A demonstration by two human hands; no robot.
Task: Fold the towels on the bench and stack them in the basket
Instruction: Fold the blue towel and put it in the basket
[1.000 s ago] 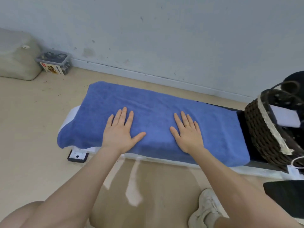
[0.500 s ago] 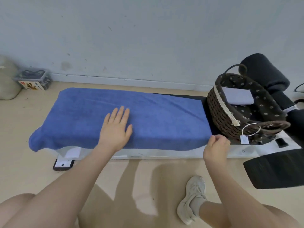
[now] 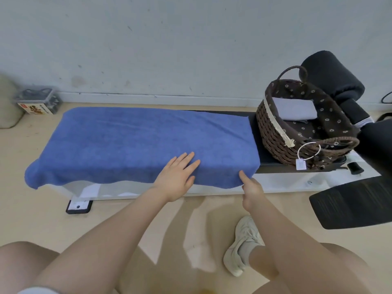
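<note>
Two bare forearms reach forward. The left hand [image 3: 177, 178] lies flat, palm down, fingers straight and together. The right hand [image 3: 251, 190] is curled, thumb extended, pinching cloth.

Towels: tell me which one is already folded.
The pale grey towel inside the brown wicker basket is folded; the large blue towel lies spread along the bench.

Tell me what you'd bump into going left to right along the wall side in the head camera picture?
Box → blue towel → basket → black roll.
</note>
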